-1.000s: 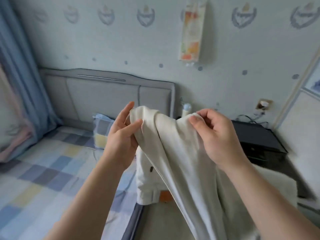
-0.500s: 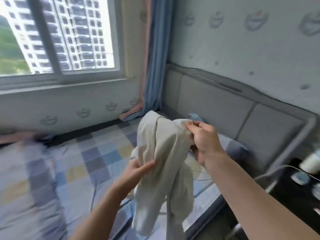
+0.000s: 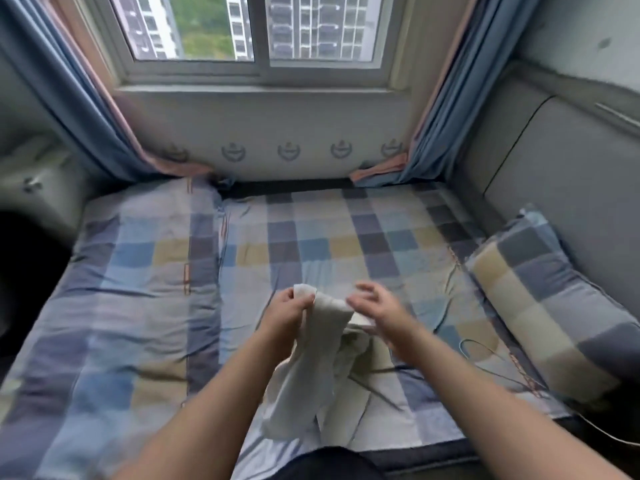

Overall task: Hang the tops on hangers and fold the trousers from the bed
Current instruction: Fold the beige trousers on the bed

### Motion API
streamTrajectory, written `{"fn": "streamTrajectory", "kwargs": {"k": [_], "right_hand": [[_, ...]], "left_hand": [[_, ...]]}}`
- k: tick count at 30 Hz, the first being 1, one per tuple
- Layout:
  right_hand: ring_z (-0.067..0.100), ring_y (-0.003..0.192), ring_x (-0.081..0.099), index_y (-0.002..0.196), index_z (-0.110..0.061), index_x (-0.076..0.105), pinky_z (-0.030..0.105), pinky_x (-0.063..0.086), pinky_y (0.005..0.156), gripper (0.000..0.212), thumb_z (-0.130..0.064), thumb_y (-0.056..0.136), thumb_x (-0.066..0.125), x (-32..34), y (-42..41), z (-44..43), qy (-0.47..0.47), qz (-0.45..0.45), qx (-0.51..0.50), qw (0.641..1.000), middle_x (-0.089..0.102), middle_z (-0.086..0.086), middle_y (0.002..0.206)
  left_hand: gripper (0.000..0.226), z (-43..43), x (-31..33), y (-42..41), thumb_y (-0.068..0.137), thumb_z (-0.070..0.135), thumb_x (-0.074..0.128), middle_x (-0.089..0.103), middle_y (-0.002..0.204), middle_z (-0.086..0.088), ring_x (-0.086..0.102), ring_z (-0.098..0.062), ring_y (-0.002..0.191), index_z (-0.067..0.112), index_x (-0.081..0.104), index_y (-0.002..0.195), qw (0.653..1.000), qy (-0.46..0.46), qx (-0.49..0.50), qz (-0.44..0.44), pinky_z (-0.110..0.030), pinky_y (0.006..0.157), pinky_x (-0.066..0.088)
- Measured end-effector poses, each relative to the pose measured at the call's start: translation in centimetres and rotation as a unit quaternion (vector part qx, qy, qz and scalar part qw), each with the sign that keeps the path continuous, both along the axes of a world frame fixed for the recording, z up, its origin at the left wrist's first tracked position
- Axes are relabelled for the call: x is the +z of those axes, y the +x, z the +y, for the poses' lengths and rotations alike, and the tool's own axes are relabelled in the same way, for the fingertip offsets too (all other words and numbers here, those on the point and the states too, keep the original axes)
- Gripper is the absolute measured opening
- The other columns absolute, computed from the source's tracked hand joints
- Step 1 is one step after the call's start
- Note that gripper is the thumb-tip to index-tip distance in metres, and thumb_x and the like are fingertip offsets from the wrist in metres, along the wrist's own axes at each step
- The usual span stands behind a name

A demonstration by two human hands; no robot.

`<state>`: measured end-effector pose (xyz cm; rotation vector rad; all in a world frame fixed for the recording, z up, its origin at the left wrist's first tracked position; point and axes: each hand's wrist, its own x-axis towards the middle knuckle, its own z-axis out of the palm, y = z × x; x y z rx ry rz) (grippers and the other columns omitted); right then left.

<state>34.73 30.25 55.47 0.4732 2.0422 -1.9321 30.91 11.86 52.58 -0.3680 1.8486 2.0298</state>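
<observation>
The off-white trousers [image 3: 308, 382] hang bunched above the near part of the checked bed [image 3: 311, 237]. The left hand [image 3: 289, 311] pinches their top edge. The right hand [image 3: 379, 315] lies against the cloth, its grip too blurred to tell. A pillow [image 3: 554, 306] lies to the right, and the window [image 3: 259, 29] is beyond.

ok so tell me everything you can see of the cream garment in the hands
The cream garment looks like soft, plain cloth, bunched and creased, with no print showing. It hangs in loose folds from its top edge, over the near part of the checked bed; whether its lower end rests there is unclear. The left hand pinches one top corner. The right hand is at the other end, too blurred to judge its grip.
</observation>
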Motion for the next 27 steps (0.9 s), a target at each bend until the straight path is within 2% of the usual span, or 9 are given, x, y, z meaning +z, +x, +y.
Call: {"fn": "streamTrajectory", "kwargs": {"k": [5, 8, 11, 14, 16, 18, 21, 24, 27], "right_hand": [[0.007, 0.121, 0.059, 0.143, -0.022, 0.041, 0.030, 0.048, 0.105, 0.069, -0.022, 0.086, 0.079, -7.6, 4.6, 2.1, -0.014, -0.050, 0.104, 0.993, 0.057, -0.002, 0.137], [0.011, 0.123, 0.057, 0.139, -0.021, 0.046, 0.034, 0.046, 0.108, 0.064, -0.025, 0.085, 0.080, -9.8, 4.2, 3.3, 0.009, -0.065, 0.123, 0.990, 0.058, -0.002, 0.133], [0.015, 0.114, 0.061, 0.128, -0.018, 0.058, 0.030, 0.050, 0.099, 0.041, -0.016, 0.089, 0.073, -11.2, 2.9, 4.3, 0.041, -0.059, 0.148, 0.986, 0.066, 0.000, 0.121], [0.010, 0.084, 0.061, 0.103, -0.014, 0.067, 0.014, 0.047, 0.069, 0.013, -0.007, 0.097, 0.058, -12.0, 1.7, 5.8, 0.076, -0.042, 0.184, 0.979, 0.069, -0.003, 0.091], [0.014, 0.076, 0.053, 0.091, -0.011, 0.064, 0.023, 0.040, 0.063, 0.015, -0.002, 0.097, 0.053, -12.3, 0.6, 7.1, 0.110, -0.036, 0.181, 0.977, 0.063, 0.001, 0.081], [0.019, 0.077, 0.051, 0.090, -0.003, 0.062, 0.030, 0.036, 0.064, 0.012, 0.002, 0.095, 0.052, -12.3, -0.8, 8.8, 0.139, -0.018, 0.135, 0.981, 0.060, 0.010, 0.081], [0.022, 0.077, 0.053, 0.092, 0.000, 0.066, 0.033, 0.040, 0.069, 0.009, 0.002, 0.093, 0.057, -10.4, -3.3, 11.2, 0.174, 0.047, 0.044, 0.983, 0.063, 0.010, 0.081], [0.016, 0.077, 0.059, 0.091, -0.013, 0.068, 0.033, 0.045, 0.073, 0.014, -0.003, 0.093, 0.058, -6.6, -5.5, 12.1, 0.207, 0.133, 0.037, 0.969, 0.067, -0.003, 0.081], [0.015, 0.085, 0.063, 0.096, -0.014, 0.070, 0.029, 0.048, 0.078, 0.016, -0.004, 0.095, 0.057, -2.3, -6.5, 11.7, 0.219, 0.193, 0.094, 0.952, 0.070, -0.003, 0.088]], "left_hand": [[0.021, 4.3, -1.7, 0.7, 0.096, -0.001, 0.055, 0.070, 0.099, -0.013, 0.068, -0.025, 0.084, 0.011, 0.066, 0.109, 0.986, 0.146, -0.011, -0.083, -0.033, 0.067, 0.051], [0.027, 5.9, -2.0, 0.4, 0.095, -0.002, 0.053, 0.075, 0.099, -0.005, 0.073, -0.016, 0.085, 0.015, 0.065, 0.113, 0.977, 0.196, -0.025, -0.087, -0.027, 0.063, 0.057], [0.034, 6.2, -1.9, 0.2, 0.095, -0.006, 0.051, 0.073, 0.105, -0.006, 0.072, -0.018, 0.091, 0.014, 0.062, 0.120, 0.969, 0.230, 0.015, -0.091, -0.026, 0.068, 0.059], [0.041, 5.6, -2.1, 0.1, 0.096, -0.008, 0.051, 0.069, 0.114, -0.009, 0.069, -0.022, 0.099, 0.013, 0.057, 0.131, 0.965, 0.235, 0.066, -0.096, -0.027, 0.074, 0.059], [0.043, 5.0, -2.3, -0.2, 0.097, -0.008, 0.050, 0.067, 0.125, -0.011, 0.067, -0.027, 0.110, 0.014, 0.056, 0.133, 0.966, 0.223, 0.099, -0.088, -0.033, 0.081, 0.059], [0.050, 4.5, -2.5, -0.4, 0.097, -0.006, 0.055, 0.062, 0.138, -0.009, 0.062, -0.029, 0.122, 0.016, 0.049, 0.141, 0.977, 0.148, 0.136, -0.075, -0.041, 0.091, 0.056], [0.078, 3.7, -3.1, -0.4, 0.092, 0.008, 0.071, 0.047, 0.151, -0.007, 0.053, -0.026, 0.130, 0.019, 0.030, 0.156, 0.985, -0.078, 0.135, -0.072, -0.044, 0.103, 0.046], [0.088, 4.4, -3.5, -0.4, 0.083, 0.030, 0.082, 0.037, 0.158, -0.004, 0.039, -0.025, 0.142, 0.024, 0.033, 0.156, 0.972, -0.235, -0.001, -0.010, -0.039, 0.111, 0.038], [0.097, 6.9, -3.2, -0.7, 0.073, 0.053, 0.084, 0.029, 0.163, 0.003, 0.026, -0.017, 0.150, 0.035, 0.033, 0.154, 0.941, -0.300, -0.133, 0.085, -0.044, 0.122, 0.026]]}}
